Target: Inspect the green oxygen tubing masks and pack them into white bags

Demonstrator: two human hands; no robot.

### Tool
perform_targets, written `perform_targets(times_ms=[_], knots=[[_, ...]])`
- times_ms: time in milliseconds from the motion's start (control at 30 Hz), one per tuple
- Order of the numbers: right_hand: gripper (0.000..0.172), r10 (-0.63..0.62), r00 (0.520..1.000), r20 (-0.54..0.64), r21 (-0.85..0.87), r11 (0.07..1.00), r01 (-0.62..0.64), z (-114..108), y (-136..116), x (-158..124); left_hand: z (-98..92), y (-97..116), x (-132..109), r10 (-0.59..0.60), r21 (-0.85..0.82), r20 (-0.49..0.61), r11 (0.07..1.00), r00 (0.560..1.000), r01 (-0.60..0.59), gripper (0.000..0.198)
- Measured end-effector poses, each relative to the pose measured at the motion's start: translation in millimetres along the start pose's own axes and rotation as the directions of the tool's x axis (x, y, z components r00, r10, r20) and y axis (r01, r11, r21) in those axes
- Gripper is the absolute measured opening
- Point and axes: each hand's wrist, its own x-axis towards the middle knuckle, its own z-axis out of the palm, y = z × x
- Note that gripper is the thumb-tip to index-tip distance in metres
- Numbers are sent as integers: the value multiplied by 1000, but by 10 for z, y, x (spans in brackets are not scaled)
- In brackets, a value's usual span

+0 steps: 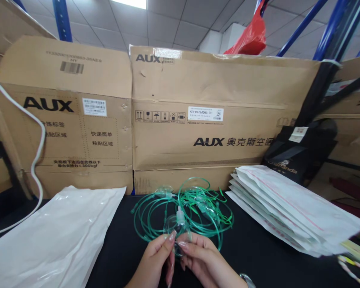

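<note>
Low in the middle of the head view, both hands pinch the near edge of a clear, green-tinted oxygen mask (170, 225). My left hand (155, 258) is closed on its left side, thumb on top. From the right, my right hand (204, 256) grips it too, its fingertips almost meeting the left ones. A pale connector (180, 216) stands up from the mask. Just behind lie loops of green tubing (144, 228), with another clear mask (208, 208) and green straps among them. The fingers hide the mask's near rim.
A white plastic bag (57, 232) lies on the black table (114, 256) at left. White envelopes (288, 212) are stacked at right, before a black bag (294, 156). Large cardboard boxes (168, 148) wall off the back. A white cable (37, 156) hangs at far left.
</note>
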Motion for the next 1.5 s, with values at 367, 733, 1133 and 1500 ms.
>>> perform_targets(times_ms=[367,733,1133,1500], knots=[[17,-75,994,-78,-173,983,60,11,21,-2,20,16,-22,-57,-107,52,992,997,63,42],[6,-45,999,14,-54,997,45,59,-44,-54,17,10,8,-77,-265,261,953,962,148,43],[2,-2,999,50,22,1000,1,90,-83,-77,19,26,-31,-37,-66,195,997,980,51,45],[7,24,995,96,32,999,-27,43,-78,-40,37,40,-25,-26,-66,117,997,993,34,44]])
